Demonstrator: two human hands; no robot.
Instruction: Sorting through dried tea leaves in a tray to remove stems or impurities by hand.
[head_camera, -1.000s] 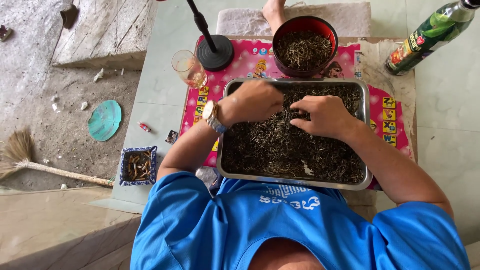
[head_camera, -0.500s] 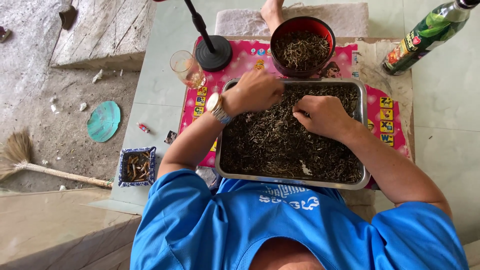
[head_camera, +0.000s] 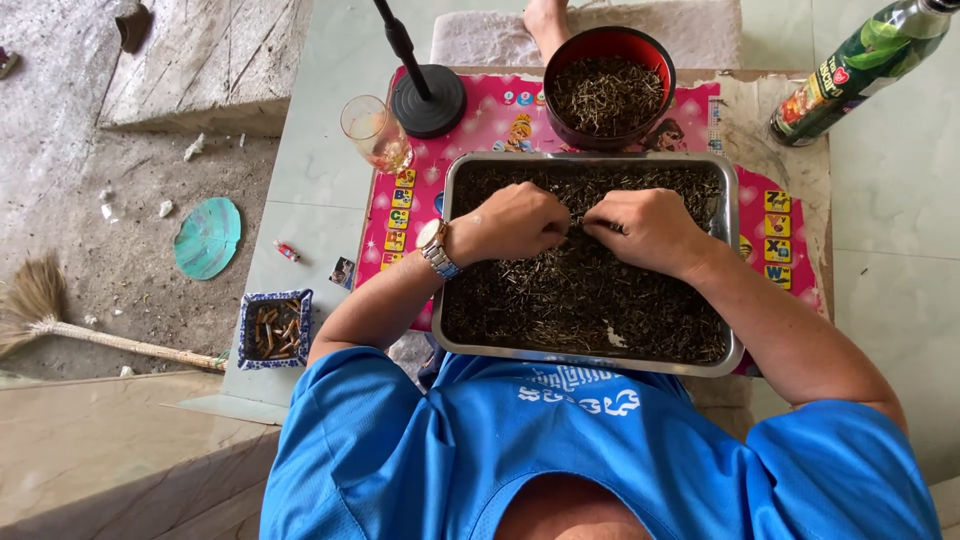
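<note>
Tiled floor, low table with pink mat (head_camera: 490, 112). Left hand (head_camera: 512, 222) and right hand (head_camera: 645, 228) pinch dark dried bits mid metal tray (head_camera: 738, 250), fingertips together. Red bowl (head_camera: 660, 70) at 12 o'clock nearly full; tray remains heaped, much left.

My left hand (head_camera: 515, 222) and right hand (head_camera: 645, 228) rest on dry, matt, twiggy dark bits filling the tray (head_camera: 738, 300), which is thin metal, dull silver, smooth rim with a soft shine. Wristwatch (head_camera: 436, 247) on my left wrist: metal band, shiny. Mat (head_camera: 395, 215) under the tray is glossy printed plastic, pink. Bowl (head_camera: 660, 60) looks glossy red lacquer or plastic, dark inside. Drinking glass (head_camera: 375, 132) is clear glass. Bottle (head_camera: 860, 65) is green glass, glossy paper label. Round stand base (head_camera: 430, 102) is matt black. My shirt (head_camera: 600, 450) is blue cloth, smooth knit. Floor tiles (head_camera: 330, 90) pale, polished. Broom (head_camera: 35, 300) has rough straw bristles and a wooden handle.
</note>
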